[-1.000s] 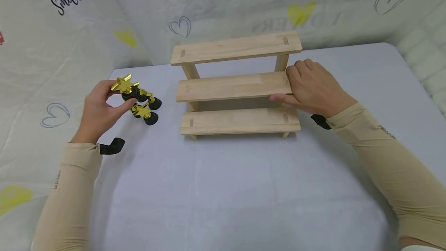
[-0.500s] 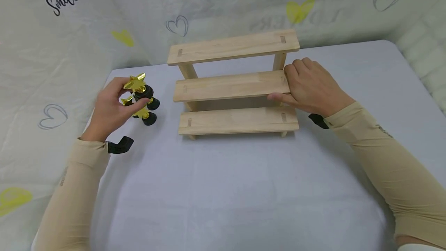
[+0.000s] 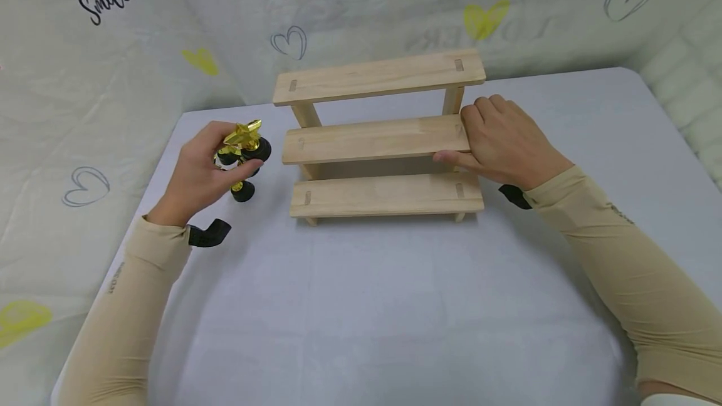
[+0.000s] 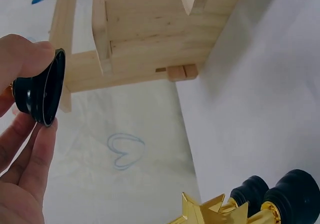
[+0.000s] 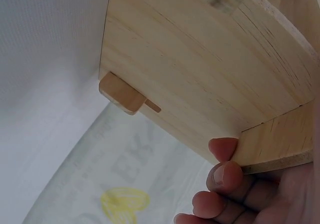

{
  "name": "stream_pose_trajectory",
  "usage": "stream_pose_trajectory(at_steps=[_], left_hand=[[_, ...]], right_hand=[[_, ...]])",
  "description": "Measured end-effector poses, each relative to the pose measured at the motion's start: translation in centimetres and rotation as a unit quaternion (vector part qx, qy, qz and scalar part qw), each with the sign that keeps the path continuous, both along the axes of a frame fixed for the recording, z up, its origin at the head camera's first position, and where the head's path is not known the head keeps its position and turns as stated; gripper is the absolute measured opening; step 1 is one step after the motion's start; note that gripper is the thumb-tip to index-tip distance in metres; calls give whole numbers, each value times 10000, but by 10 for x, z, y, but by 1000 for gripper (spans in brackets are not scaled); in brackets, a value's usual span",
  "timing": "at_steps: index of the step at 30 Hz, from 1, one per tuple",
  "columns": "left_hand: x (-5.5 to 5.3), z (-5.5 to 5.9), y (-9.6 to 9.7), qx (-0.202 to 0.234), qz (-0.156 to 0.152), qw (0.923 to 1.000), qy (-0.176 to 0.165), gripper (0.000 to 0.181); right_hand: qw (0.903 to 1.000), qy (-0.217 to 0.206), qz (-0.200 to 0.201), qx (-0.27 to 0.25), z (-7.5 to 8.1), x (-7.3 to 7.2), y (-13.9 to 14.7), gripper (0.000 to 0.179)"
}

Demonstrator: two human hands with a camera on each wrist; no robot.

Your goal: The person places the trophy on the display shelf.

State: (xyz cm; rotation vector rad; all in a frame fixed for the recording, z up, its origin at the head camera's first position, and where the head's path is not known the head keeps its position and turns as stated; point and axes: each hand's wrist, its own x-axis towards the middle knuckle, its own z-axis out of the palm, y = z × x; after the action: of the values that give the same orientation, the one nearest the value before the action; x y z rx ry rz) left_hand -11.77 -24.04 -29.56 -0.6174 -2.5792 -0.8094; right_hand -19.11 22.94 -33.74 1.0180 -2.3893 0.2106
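Both your hands were occupied. Your left hand (image 3: 197,171) gripped a gold star trophy (image 3: 251,143) by its black base, your thumb on the near side and your fingers round the far side. You held it raised over the left part of the white-covered table (image 3: 361,306), just beside the three-tier wooden stand (image 3: 372,141) and apart from it in the head view. The left wrist view showed the hollow underside of that base turned toward the table; most of its star was hidden by your hand there.

At least two other trophies (image 4: 295,196), also gold with black bases, stood on the table close by your left hand. In the head view your fingers and the held piece covered much of them, so you could not count them surely.

Your right hand (image 3: 507,140) gripped the right end of the middle tier, thumb along its front edge, fingers over the end. The right wrist view showed your fingertips (image 5: 226,176) curled at a corner of the board.

Beige sleeves (image 3: 615,255) covered your forearms, and a black piece (image 3: 210,234) stuck out at each wrist. Behind the table hung a pale sheet (image 3: 366,11) printed with outlined hearts, yellow hearts and the word "Smile".
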Motion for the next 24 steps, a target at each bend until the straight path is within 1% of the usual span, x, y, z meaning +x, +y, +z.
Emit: stream_pose_trajectory(at_steps=[5, 9, 11, 18, 21, 24], left_hand=[[-4, -3, 8, -9, -333, 9994, 71, 52], [-6, -5, 14, 54, -666, 9976, 175, 51], [-7, -6, 18, 88, -784, 9967, 216, 50], [-8, -7, 32, 128, -1013, 9944, 274, 49], [-8, -8, 38, 149, -1076, 9938, 226, 48], [-9, -11, 44, 179, -1153, 9930, 172, 50]], right_hand=[[10000, -94, -27, -14, 0, 0, 0, 99], [9999, -108, -33, -9, 0, 0, 0, 100], [9999, -106, -33, -4, 0, 0, 0, 100], [10000, -76, -4, 60, 1, 0, 0, 98], [9999, -98, -3, 72, 1, 0, 0, 97], [9999, -141, -18, 66, 1, 0, 0, 97]])
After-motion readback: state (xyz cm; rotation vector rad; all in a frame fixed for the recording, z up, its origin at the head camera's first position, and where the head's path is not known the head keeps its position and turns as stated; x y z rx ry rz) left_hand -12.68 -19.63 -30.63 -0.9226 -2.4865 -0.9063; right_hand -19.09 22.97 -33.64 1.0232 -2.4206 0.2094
